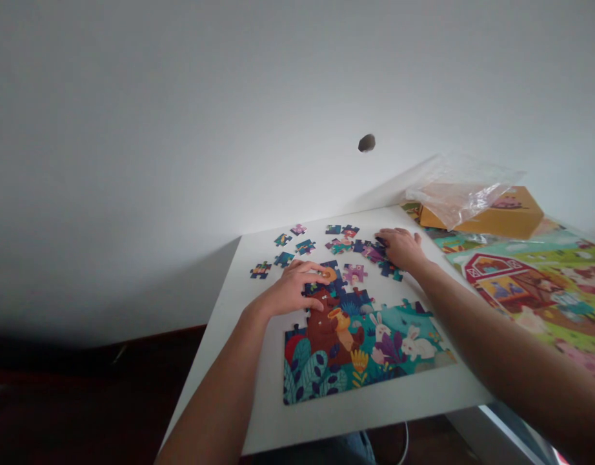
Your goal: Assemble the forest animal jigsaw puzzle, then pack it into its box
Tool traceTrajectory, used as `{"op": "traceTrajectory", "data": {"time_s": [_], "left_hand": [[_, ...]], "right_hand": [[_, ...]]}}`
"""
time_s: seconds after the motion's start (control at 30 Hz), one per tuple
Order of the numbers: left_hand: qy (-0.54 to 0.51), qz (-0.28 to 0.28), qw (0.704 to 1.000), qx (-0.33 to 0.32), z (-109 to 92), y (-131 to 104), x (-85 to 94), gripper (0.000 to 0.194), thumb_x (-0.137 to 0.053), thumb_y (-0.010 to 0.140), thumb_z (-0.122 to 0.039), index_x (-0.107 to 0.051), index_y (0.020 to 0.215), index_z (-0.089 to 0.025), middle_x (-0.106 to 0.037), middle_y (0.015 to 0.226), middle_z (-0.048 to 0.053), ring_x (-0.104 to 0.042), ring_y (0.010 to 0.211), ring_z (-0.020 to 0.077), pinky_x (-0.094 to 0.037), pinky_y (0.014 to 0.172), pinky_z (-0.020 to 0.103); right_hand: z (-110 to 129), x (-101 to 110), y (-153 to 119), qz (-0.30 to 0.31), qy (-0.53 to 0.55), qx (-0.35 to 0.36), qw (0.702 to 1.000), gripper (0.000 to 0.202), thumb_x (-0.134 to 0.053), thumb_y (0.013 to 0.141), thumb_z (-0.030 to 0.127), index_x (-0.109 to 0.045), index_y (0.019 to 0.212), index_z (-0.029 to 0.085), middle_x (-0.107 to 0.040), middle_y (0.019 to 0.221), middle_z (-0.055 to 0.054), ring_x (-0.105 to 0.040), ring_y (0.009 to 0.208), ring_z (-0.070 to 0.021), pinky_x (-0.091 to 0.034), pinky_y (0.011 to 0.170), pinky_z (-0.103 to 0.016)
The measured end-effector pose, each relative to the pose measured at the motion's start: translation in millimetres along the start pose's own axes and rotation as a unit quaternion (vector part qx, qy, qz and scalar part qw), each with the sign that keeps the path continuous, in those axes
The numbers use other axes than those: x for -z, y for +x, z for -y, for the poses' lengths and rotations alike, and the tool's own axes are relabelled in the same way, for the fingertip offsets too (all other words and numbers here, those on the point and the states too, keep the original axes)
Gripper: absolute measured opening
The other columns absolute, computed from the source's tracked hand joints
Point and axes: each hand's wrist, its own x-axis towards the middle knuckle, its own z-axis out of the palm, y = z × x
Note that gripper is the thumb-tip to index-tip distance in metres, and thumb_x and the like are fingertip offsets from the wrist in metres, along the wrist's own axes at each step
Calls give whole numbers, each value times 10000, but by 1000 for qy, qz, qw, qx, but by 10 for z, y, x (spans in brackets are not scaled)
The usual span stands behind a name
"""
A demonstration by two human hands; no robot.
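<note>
A partly joined jigsaw puzzle (346, 361) lies flat on the white table, showing a brown bear with a honey pot and white rabbits. My left hand (295, 287) rests on its upper left part by the bear's head, thumb and fingers apart. Farther back on the right, my right hand (401, 248) has its fingers bent over a dark puzzle piece (381, 240), at the edge of a group of loose pieces. A purple puzzle piece (354, 273) lies just above the joined part. More loose pieces, such as a dark blue-green piece (306, 247), are scattered beyond my left hand.
A white wall with a round hole (366, 143) stands behind the white table (220, 336). On the right are a farm picture (534, 284), a yellow box (510, 216) and a clear plastic bag (459, 194) on top of the box.
</note>
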Motion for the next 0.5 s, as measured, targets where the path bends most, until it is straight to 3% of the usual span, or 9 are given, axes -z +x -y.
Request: {"op": "traceTrajectory", "data": {"time_s": [0.13,0.33,0.5], "left_hand": [[-4,-20,1000,-16,49,1,-15,369,-738,801,-423,-706,1150,-309,-619,1304,39,-521,1205,236,-340,1081,421],[0,-41,999,-20,75,4,-51,309,-722,826,-380,-717,1122,-292,-634,1288,47,-547,1180,226,-345,1072,412],[-5,-47,999,-21,59,11,-45,275,-710,838,-345,-722,1105,-286,-644,1272,52,-562,1159,225,-360,1064,416]], "right_hand": [[-27,-4,25,-5,-3,-20,1000,485,-468,820,143,-625,1253,293,-559,1348,-93,-437,1212,-349,-275,991,-651],[-63,-25,50,-50,-14,-101,994,654,-569,818,241,-396,1444,156,-534,1261,-223,-437,1213,-401,-330,984,-570],[-18,79,60,-144,118,-77,980,546,-604,777,161,-522,1317,143,-562,1151,-169,-579,1018,-277,-445,904,-384]]}}
